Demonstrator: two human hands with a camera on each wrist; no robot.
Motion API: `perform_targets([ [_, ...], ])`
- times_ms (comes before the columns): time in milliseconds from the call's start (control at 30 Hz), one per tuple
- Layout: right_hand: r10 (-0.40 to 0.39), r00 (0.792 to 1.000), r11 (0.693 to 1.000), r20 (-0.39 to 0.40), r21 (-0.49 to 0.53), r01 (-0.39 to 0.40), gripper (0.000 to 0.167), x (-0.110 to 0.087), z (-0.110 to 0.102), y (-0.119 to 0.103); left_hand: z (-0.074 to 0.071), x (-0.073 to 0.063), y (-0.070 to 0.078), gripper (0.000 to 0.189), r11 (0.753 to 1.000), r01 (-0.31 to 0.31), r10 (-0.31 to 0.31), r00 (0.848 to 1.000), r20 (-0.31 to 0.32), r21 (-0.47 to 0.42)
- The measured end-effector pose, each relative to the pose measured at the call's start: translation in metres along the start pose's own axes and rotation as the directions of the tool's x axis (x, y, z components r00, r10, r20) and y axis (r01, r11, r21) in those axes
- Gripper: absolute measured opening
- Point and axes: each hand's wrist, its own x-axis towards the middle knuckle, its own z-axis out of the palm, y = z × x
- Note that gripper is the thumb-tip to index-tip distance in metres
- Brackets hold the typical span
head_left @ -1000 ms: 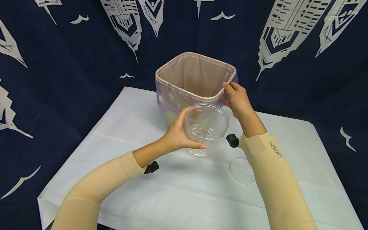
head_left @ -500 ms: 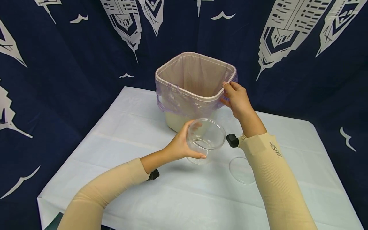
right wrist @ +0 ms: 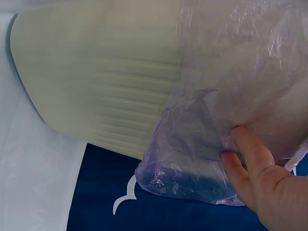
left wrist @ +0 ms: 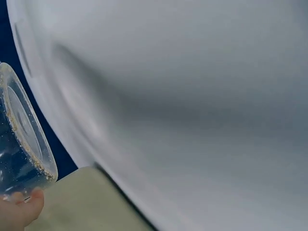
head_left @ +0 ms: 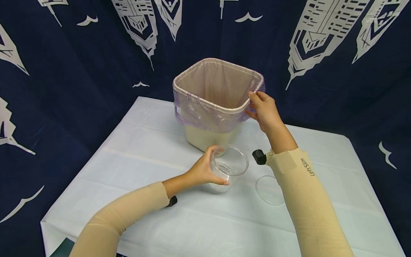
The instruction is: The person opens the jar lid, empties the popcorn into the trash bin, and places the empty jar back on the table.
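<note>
My left hand (head_left: pixel 203 171) grips a clear round plastic tub (head_left: pixel 232 162) by its side, thumb in front and fingers behind. The tub is uncovered and held low over the table, close in front of the bin. In the left wrist view, pale crumbs cling along the inner edge of the tub (left wrist: pixel 29 139). With my right hand (head_left: pixel 266 110) I hold the right rim of a cream bin (head_left: pixel 205 137), thumb at the top edge. A thin purple bag (head_left: pixel 199 112) lines the bin and folds over its rim; in the right wrist view my fingertips (right wrist: pixel 240 134) touch this bag.
A clear round lid (head_left: pixel 269 192) lies flat on the white-covered table (head_left: pixel 154 221), partly behind my right forearm. Behind the table hangs a navy curtain (head_left: pixel 96 64) with white prints. A dark green corner (head_left: pixel 64 248) shows at the lower left.
My left hand has brought the tub down and toward me, away from the bin's front, uncovering more of the bin's lower body. My right hand stays on the rim.
</note>
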Motion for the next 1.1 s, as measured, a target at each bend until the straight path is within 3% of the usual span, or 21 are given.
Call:
perform_targets([
  [167, 0.005, 1.0, 1.0, -0.003, 0.002, -0.005, 0.055, 0.0, 0.0, 0.0, 0.004, -0.002, -0.009, 0.112, 0.999, 0.022, -0.023, 0.999, 0.026, 0.045],
  [500, 0.009, 1.0, 1.0, -0.009, 0.009, -0.009, 0.052, 0.001, 0.001, 0.001, 0.008, -0.007, -0.024, 0.111, 0.998, -0.022, 0.017, 0.996, 0.085, 0.058],
  [667, -0.001, 1.0, 1.0, -0.005, 0.008, 0.002, 0.051, 0.001, 0.001, 0.001, 0.009, -0.008, -0.028, 0.109, 0.999, -0.04, 0.039, 0.996, 0.085, 0.02],
  [933, 0.003, 1.0, 1.0, -0.001, 0.01, -0.003, 0.053, 0.001, 0.001, 0.001, 0.01, -0.01, -0.035, 0.11, 0.997, 0.013, -0.003, 0.991, 0.132, -0.079],
  [1100, 0.002, 1.0, 1.0, -0.003, -0.01, -0.002, 0.054, 0.0, 0.0, 0.0, 0.011, -0.009, -0.036, 0.113, 0.997, 0.027, -0.015, 0.988, 0.153, -0.071],
])
